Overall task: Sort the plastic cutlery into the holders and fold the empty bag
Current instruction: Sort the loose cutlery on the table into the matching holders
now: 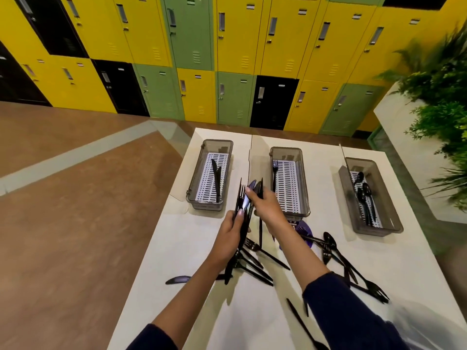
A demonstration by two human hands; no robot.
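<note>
Over counter (177, 248), between knife holder (195, 173) and fork holder (305, 193): bundle (243, 205) held upright, long axis vertical, clamped in left hand (228, 236) grip. Pinching one piece (257, 188), type unclear, off its top with right hand (267, 205); fork holder nearest, just right.

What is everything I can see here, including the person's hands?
Table: one, white, centre.
Holders: three, smoky grey, row at table's far side: left holder with knives, middle holder with a fork, right holder with spoons.
Loose cutlery: many, black, scattered on table's near half.
Bag: one, purple, mostly hidden behind right forearm.
Lockers: many, yellow, green, black, back wall.
Plant: one, green, right edge.
Left hand: one, gripping a black cutlery bundle.
Right hand: one, holding a single piece beside the bundle.
</note>
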